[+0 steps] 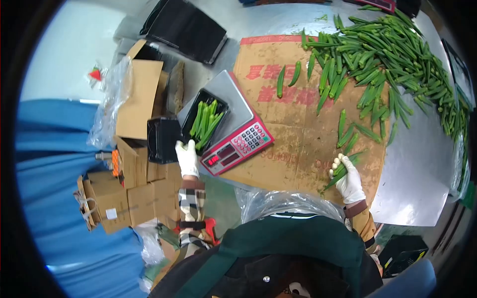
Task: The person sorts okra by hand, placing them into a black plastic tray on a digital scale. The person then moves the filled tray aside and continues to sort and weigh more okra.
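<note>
A black plastic tray (pixel 223 107) with several green okra pods (pixel 205 121) sits on a red-and-silver digital scale (pixel 247 112), whose red display is lit. My left hand (pixel 187 158), in a white glove, is at the tray's near-left corner, its fingertips closed on the rim. In my right hand (pixel 350 181), also gloved in white, are one or more okra pods (pixel 339 177); the fingers wrap round them above the cardboard's near edge. Loose okra (pixel 346 135) lies just beyond that hand.
A large okra pile (pixel 382 49) covers the far right of the flattened cardboard (pixel 278 139) and metal table (pixel 410 186). Black trays (pixel 185 31) stand at the back left, another black tray (pixel 163 140) beside the scale. Open cardboard boxes (pixel 136 99) are at left.
</note>
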Available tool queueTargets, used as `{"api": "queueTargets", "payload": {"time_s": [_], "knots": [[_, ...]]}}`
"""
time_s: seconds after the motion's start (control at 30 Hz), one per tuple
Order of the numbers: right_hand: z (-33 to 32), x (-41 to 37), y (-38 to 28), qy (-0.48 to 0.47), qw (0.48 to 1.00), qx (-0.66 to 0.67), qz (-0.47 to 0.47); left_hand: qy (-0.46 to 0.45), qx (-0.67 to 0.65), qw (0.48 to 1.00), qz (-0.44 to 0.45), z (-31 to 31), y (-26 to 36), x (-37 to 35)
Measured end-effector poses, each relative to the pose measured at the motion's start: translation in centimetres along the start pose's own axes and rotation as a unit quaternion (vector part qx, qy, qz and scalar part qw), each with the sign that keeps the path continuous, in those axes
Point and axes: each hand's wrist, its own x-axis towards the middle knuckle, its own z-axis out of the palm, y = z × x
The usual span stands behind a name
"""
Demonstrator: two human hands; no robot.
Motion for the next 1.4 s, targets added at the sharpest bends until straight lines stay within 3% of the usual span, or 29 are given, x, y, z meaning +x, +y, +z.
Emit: {"api": "queueTargets", "payload": {"time_s": [0.07,0.3,0.4,0.47,0.5,0.57,0.6,0.67,0.73,0.77,0.8,0.83,0.87,0.9,0.93,0.97,1.0,1.03,1.07,1.13,1.17,1.2,1.27,1.33,1.37,1.4], "knots": [[-0.6,0.8,0.7,-0.017,1.0,0.006,0.001,-0.072,-0.124,0.973,-0.181,1.0,3.3,-1.5],[1.3,0.8,-0.2,0.016,1.0,-0.013,-0.01,-0.188,-0.205,0.959,-0.057,9.9,14.2,3.1],[1.4,0.8,-1.1,0.014,0.999,0.001,-0.036,-0.256,-0.28,0.922,-0.079,16.7,19.8,5.2],[1.5,0.7,-1.9,0.022,0.998,0.009,-0.054,-0.337,-0.31,0.88,-0.123,22.4,19.3,10.3],[1.7,0.4,-2.3,0.036,0.997,0.008,-0.065,-0.38,-0.139,0.903,0.145,25.1,17.4,13.8],[1.7,0.1,-2.8,0.047,0.995,0.006,-0.082,-0.381,-0.165,0.904,0.103,29.6,18.6,15.6],[1.5,0.0,-3.0,0.055,0.994,0.004,-0.091,-0.328,-0.346,0.853,-0.213,31.4,21.0,14.4],[1.0,0.1,-3.0,0.054,0.993,0.005,-0.105,-0.375,-0.373,0.836,-0.144,33.4,21.3,15.6],[0.7,0.0,-3.3,0.06,0.992,-0.003,-0.112,-0.355,-0.302,0.879,-0.103,31.7,24.3,11.9],[0.9,-0.1,-3.3,0.065,0.992,-0.012,-0.111,-0.402,-0.275,0.872,-0.059,30.4,24.7,11.0],[1.0,-0.3,-3.4,0.07,0.991,-0.021,-0.11,-0.376,-0.193,0.905,0.051,28.6,25.5,9.3],[0.9,-0.4,-3.4,0.062,0.991,-0.04,-0.112,-0.342,-0.109,0.926,0.118,26.1,26.3,7.8],[0.5,-0.4,-3.5,0.054,0.989,-0.07,-0.121,-0.222,-0.038,0.939,0.259,24.7,24.7,8.7],[0.2,-0.4,-3.7,0.047,0.985,-0.099,-0.129,-0.202,-0.034,0.931,0.301,22.0,24.0,9.3],[-0.1,-0.5,-3.9,0.04,0.981,-0.129,-0.137,-0.11,0.034,0.925,0.363,18.5,23.9,8.3],[0.0,-0.7,-4.6,0.068,0.971,-0.17,-0.155,-0.029,0.071,0.925,0.372,15.2,24.5,6.3],[-0.5,-0.5,-5.0,0.079,0.957,-0.201,-0.196,0.006,0.043,0.916,0.399,12.2,21.9,8.2],[-1.3,0.0,-5.6,0.084,0.941,-0.223,-0.24,0.093,0.201,0.912,0.346,8.3,21.8,6.8],[-2.4,0.7,-6.1,0.089,0.923,-0.245,-0.284,0.216,0.254,0.86,0.386,4.8,16.2,10.6],[-4.1,2.4,-6.9,0.188,0.754,-0.441,-0.45,0.232,0.281,0.896,0.254,-2.5,10.2,12.2],[-2.1,0.5,-7.9,0.237,0.678,-0.524,-0.457,0.242,0.288,0.891,0.254,-5.9,5.6,13.5],[-2.2,0.7,-8.4,0.223,0.627,-0.56,-0.494,0.194,0.279,0.917,0.208,-9.3,1.0,15.3],[-2.7,1.9,-9.1,0.189,0.513,-0.622,-0.56,0.006,0.41,0.91,0.063,-13.0,-3.8,15.1],[-3.0,4.0,-9.6,0.186,0.425,-0.694,-0.551,0.104,0.169,0.977,0.077,-12.0,-6.8,12.6],[-3.0,4.6,-9.7,0.183,0.379,-0.726,-0.544,0.099,0.138,0.982,0.087,-11.8,-6.6,12.2],[-2.8,4.6,-9.8,0.196,0.388,-0.744,-0.507,0.076,0.102,0.987,0.095,-11.6,-5.9,11.3]]}}
